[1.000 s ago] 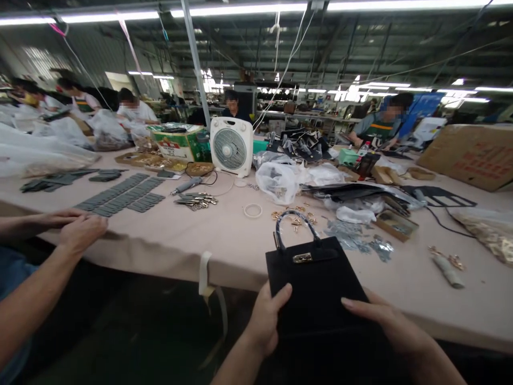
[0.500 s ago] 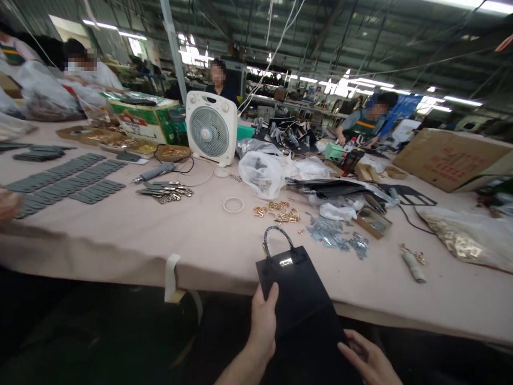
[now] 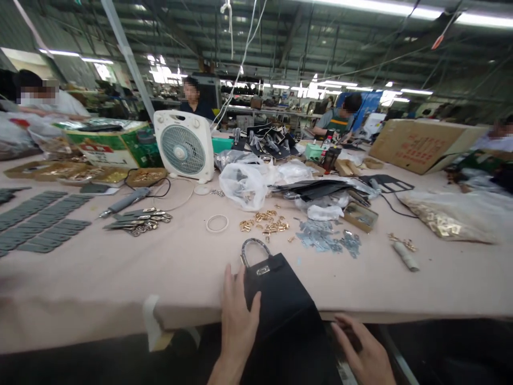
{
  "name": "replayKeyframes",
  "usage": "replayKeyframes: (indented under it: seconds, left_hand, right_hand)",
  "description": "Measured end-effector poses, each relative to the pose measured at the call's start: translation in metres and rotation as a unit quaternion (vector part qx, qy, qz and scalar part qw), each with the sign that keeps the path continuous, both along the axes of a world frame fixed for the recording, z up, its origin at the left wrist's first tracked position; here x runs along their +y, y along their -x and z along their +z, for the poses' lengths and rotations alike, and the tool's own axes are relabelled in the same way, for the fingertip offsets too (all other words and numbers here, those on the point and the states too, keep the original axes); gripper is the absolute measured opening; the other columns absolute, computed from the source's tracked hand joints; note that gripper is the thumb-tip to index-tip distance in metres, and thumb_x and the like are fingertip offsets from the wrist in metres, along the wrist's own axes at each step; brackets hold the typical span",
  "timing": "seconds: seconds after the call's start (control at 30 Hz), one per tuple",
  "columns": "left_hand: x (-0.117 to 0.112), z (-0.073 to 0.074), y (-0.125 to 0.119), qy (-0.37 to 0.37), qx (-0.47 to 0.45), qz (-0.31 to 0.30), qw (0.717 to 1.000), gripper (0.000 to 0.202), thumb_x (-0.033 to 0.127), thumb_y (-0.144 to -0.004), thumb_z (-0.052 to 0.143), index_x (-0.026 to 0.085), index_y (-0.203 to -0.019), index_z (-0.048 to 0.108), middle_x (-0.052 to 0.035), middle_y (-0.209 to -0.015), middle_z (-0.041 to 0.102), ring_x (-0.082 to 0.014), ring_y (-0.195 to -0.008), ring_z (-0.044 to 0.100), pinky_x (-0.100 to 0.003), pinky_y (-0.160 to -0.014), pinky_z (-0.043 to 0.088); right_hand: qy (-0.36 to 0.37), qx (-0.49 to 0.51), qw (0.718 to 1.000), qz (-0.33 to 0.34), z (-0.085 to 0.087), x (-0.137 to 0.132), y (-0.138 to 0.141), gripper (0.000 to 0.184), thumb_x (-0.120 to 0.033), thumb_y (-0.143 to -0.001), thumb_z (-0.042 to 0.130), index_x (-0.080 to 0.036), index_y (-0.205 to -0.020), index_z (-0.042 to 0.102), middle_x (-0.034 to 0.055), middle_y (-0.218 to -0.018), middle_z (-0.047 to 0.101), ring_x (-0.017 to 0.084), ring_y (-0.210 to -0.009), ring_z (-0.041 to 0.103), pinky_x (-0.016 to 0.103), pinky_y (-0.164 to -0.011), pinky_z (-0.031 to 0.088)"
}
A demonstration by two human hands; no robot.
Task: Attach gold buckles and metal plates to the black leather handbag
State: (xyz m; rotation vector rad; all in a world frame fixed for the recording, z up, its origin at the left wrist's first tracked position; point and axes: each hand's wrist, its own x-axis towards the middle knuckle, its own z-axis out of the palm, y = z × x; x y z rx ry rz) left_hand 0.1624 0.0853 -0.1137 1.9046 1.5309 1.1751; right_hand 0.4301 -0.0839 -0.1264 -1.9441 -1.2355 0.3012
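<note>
A black bag piece (image 3: pixel 280 286) with a looped handle (image 3: pixel 256 243) and a small metal plate (image 3: pixel 263 270) leans across the table's near edge. Its lower part hangs toward me into shadow. My left hand (image 3: pixel 238 310) lies along its left edge, fingers stretched upward and thumb apart on the black face. To the right of the piece, below the table edge, my right hand (image 3: pixel 366 347) has loosely bent, separated fingers and holds nothing visible. Gold-coloured metal fittings (image 3: pixel 266 222) and blue-grey small plates (image 3: pixel 318 234) lie just beyond the bag piece.
A white box fan (image 3: pixel 184 144) stands behind a tape ring (image 3: pixel 217 223). Leftward are a grey power screwdriver (image 3: pixel 126 202), metal-ended straps (image 3: pixel 138 220) and rows of grey strips (image 3: pixel 52 219). Plastic bags (image 3: pixel 244 184), a carton (image 3: pixel 425 144) and a bag of fittings (image 3: pixel 449 216) sit rightward. Co-workers sit beyond.
My left hand has loosened from its thumb grip and its fingers now stretch out along the edge. My right hand has come away from the bag piece. The view has swung right.
</note>
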Motion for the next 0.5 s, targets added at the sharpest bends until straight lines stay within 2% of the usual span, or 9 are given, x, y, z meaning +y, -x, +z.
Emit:
replayKeyframes:
  seconds: [0.07,0.13,0.23,0.3,0.37,0.5]
  left_hand:
    - [0.014,-0.001,0.004,-0.045,0.057,-0.027,0.997,0.054,0.035,-0.101,0.06,0.022,-0.152,0.049,-0.0154,-0.167,0.038,-0.0372,-0.153,0.038,-0.062,-0.122,0.039]
    - [0.027,-0.002,0.005,-0.067,0.096,-0.059,0.991,0.051,0.036,-0.101,0.06,0.019,-0.149,0.052,-0.0157,-0.158,0.051,-0.0344,-0.146,0.047,-0.058,-0.119,0.044]
    - [0.039,-0.001,0.003,-0.06,0.149,-0.075,0.984,0.04,0.037,-0.102,0.058,0.021,-0.139,0.062,-0.0121,-0.149,0.062,-0.0317,-0.134,0.058,-0.053,-0.112,0.05]
    - [0.041,0.001,0.002,-0.055,0.168,-0.063,0.982,0.034,0.037,-0.102,0.058,0.023,-0.132,0.067,-0.0104,-0.146,0.064,-0.0312,-0.13,0.061,-0.052,-0.109,0.052]
    - [0.041,0.004,0.002,-0.054,0.173,-0.052,0.982,0.031,0.036,-0.102,0.058,0.024,-0.129,0.069,-0.0094,-0.145,0.065,-0.0305,-0.128,0.062,-0.051,-0.108,0.052]
    - [0.039,0.007,0.0,-0.044,0.183,-0.035,0.982,0.029,0.033,-0.102,0.057,0.028,-0.127,0.07,-0.006,-0.146,0.065,-0.0303,-0.126,0.062,-0.053,-0.107,0.052]
  right_hand:
    - [-0.018,-0.009,1.0,0.011,0.02,0.028,0.002,0.036,-0.055,-0.097,0.064,-0.025,-0.115,0.075,0.0095,-0.11,0.077,0.027,-0.097,0.076,0.037,-0.09,0.063]
    - [-0.037,-0.009,0.998,0.056,0.035,0.065,0.003,0.034,-0.05,-0.101,0.059,-0.023,-0.118,0.072,0.0112,-0.117,0.074,0.026,-0.1,0.073,0.039,-0.095,0.06]
    - [-0.053,-0.011,0.993,0.104,0.044,0.121,0.0,0.034,-0.046,-0.102,0.055,-0.022,-0.121,0.069,0.0126,-0.12,0.07,0.025,-0.1,0.07,0.04,-0.093,0.059]
    - [-0.026,-0.024,0.993,0.11,0.039,0.149,-0.005,0.034,-0.046,-0.099,0.058,-0.022,-0.12,0.07,0.0125,-0.118,0.069,0.025,-0.096,0.069,0.041,-0.089,0.059]
    - [0.006,-0.045,0.993,0.109,0.03,0.165,-0.01,0.034,-0.048,-0.095,0.062,-0.023,-0.116,0.072,0.0118,-0.114,0.069,0.026,-0.092,0.068,0.043,-0.089,0.058]
    - [0.014,-0.063,0.992,0.106,0.009,0.175,-0.022,0.034,-0.051,-0.095,0.06,-0.025,-0.113,0.073,0.0108,-0.114,0.069,0.026,-0.091,0.068,0.045,-0.092,0.056]
